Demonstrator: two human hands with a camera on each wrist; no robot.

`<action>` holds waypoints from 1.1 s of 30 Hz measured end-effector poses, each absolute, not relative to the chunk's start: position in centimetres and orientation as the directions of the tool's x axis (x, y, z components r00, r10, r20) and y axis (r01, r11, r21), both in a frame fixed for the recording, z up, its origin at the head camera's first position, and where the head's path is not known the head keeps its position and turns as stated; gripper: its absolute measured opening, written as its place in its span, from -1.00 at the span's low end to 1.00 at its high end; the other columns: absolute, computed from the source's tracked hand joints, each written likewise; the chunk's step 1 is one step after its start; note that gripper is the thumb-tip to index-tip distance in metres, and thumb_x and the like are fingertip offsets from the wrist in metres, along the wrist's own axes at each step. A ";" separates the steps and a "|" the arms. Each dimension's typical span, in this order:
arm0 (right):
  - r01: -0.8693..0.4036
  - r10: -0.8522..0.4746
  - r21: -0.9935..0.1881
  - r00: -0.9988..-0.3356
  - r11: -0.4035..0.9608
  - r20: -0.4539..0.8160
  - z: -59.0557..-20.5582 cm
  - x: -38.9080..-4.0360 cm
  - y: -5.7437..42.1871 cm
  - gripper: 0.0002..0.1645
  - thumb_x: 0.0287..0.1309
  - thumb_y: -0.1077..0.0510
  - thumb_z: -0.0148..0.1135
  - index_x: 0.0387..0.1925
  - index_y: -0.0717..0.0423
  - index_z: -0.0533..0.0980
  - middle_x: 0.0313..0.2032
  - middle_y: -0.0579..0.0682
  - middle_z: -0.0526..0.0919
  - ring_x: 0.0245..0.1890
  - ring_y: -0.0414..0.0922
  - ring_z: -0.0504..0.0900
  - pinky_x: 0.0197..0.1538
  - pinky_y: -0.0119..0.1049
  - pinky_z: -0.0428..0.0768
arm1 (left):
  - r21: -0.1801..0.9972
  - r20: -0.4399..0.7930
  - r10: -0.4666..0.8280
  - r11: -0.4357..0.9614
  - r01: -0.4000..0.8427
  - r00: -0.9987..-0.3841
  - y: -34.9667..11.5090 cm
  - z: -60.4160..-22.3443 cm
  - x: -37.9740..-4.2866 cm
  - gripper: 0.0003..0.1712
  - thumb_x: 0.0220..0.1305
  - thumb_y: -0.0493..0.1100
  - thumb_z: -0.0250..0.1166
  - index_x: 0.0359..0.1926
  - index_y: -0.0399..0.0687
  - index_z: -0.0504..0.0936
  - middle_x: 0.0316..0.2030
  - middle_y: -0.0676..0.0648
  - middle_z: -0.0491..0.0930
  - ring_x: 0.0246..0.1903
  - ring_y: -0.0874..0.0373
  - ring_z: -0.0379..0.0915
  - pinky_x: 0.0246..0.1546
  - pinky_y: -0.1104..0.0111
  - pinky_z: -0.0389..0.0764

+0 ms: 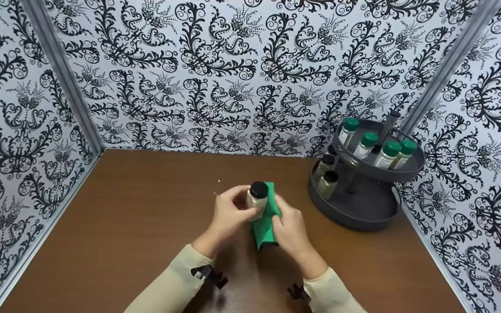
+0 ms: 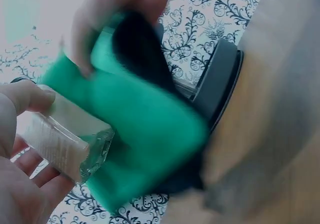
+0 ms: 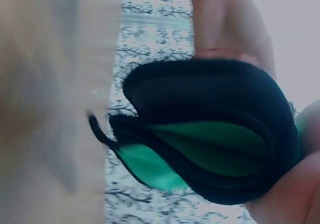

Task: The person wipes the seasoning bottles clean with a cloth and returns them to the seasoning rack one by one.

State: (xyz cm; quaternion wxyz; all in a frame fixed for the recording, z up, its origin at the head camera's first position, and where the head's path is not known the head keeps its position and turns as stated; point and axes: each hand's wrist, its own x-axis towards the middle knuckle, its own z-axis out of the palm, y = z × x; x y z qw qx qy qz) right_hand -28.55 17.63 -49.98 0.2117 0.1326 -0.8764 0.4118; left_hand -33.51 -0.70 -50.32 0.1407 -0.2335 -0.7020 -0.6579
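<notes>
My left hand (image 1: 228,213) grips a clear spice jar (image 1: 257,201) with a black lid and pale contents. In the left wrist view the jar (image 2: 70,139) lies tilted between thumb and fingers, its glass base towards the cloth. My right hand (image 1: 292,224) holds a folded green cloth (image 1: 266,228) with black edging right beside the jar. The cloth (image 3: 210,91) curls into open folds in the right wrist view, black border outward and green inside. Whether jar and cloth touch cannot be told.
A dark two-tier round rack (image 1: 363,221) stands at the right. Several green-capped jars (image 1: 365,145) sit on its upper tier, and black-capped jars (image 1: 328,184) on the lower one. Small pale specks (image 1: 219,181) lie on the brown table (image 1: 146,208). Patterned walls (image 1: 215,87) enclose the table.
</notes>
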 end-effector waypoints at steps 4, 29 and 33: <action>-0.349 -0.146 -0.676 -0.929 0.649 0.339 -51.1 -29.6 17.4 -0.34 0.22 0.40 0.10 0.34 0.07 0.59 0.07 0.10 0.80 -0.14 -0.13 0.74 -0.05 -0.17 0.70 | 0.848 0.523 0.103 0.035 0.528 -0.846 -1.1 -50.0 -33.6 -0.46 -0.05 -0.38 0.62 0.05 -0.17 0.78 -0.24 -0.17 0.79 -0.27 0.01 0.69 -0.22 0.35 0.72; -0.385 -0.083 -0.652 -0.892 0.653 0.444 -50.8 -29.1 17.6 -0.33 0.19 0.38 0.17 0.36 0.08 0.59 0.06 0.12 0.81 -0.22 -0.15 0.71 -0.14 -0.21 0.69 | 0.841 0.533 0.148 0.013 0.540 -0.833 -1.1 -49.9 -33.4 -0.47 0.01 -0.39 0.60 0.08 -0.19 0.77 -0.20 -0.19 0.81 -0.26 0.17 0.70 -0.22 0.34 0.76; -0.469 -0.007 -0.603 -0.793 0.645 0.609 -48.9 -28.1 17.9 -0.23 0.07 0.47 0.17 0.37 0.11 0.59 0.11 0.15 0.79 -0.27 -0.12 0.68 -0.21 -0.20 0.69 | 0.833 0.539 0.167 0.036 0.552 -0.825 -0.8 -50.0 -33.5 -0.48 -0.01 -0.41 0.57 0.06 -0.20 0.78 -0.24 -0.18 0.80 -0.30 0.10 0.70 -0.25 0.24 0.79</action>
